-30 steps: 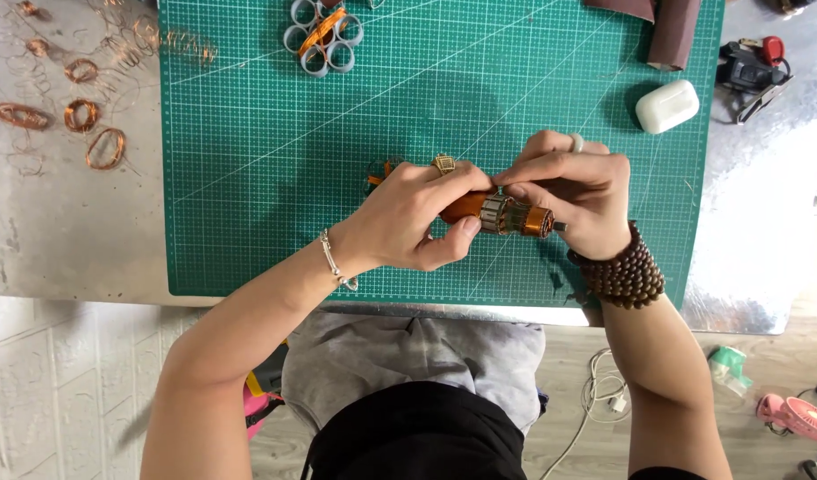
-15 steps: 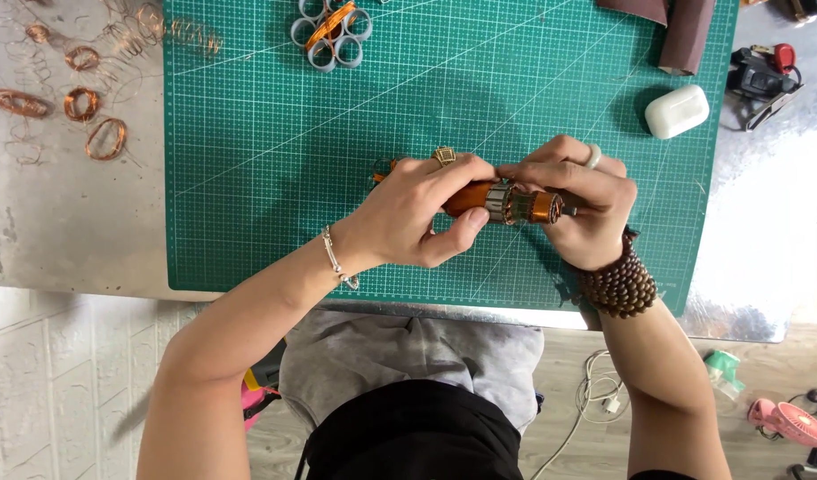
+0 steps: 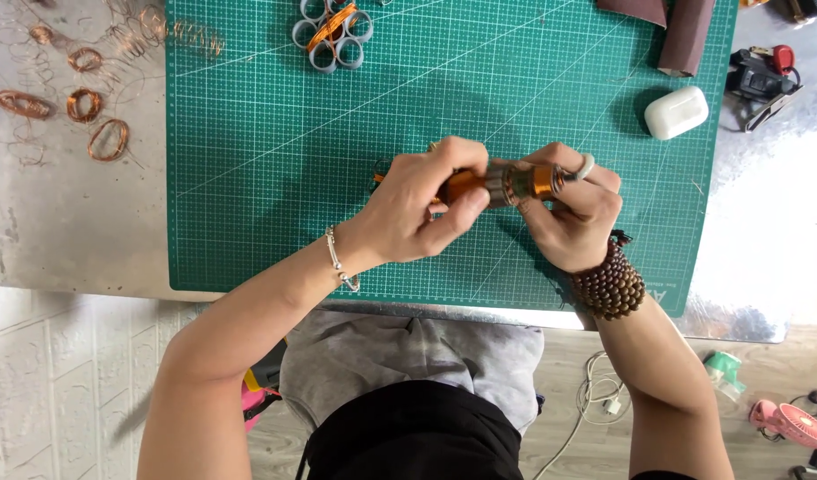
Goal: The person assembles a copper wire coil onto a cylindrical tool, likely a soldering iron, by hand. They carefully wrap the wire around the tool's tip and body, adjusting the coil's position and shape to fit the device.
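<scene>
Both hands are meeting over the middle of the green gridded cutting mat (image 3: pixel 275 178), which is lying on a dull silver metal tabletop (image 3: pixel 62 240). Between them they are holding a small cylindrical motor rotor with orange copper windings and a grey metal core (image 3: pixel 506 183), lifted just above the mat and lying roughly level from left to right. The left hand (image 3: pixel 417 209), wearing a thin silver bracelet at the wrist, is grasping the rotor's left end, its fingers curling over the top and the thumb pressing from below. The right hand (image 3: pixel 573 213), with a brown wooden bead bracelet wound around the wrist, is gripping the right end, the fingers closing round the winding so that the tip is partly hidden.

A white rounded plastic earbud case (image 3: pixel 676 112) is sitting on the mat's upper right part, well apart from the hands. A cluster of grey rings with an orange piece across them (image 3: pixel 333 34) is lying at the mat's top edge. Loose coils of copper wire (image 3: pixel 88 107) are scattered on the bare tabletop to the left of the mat
</scene>
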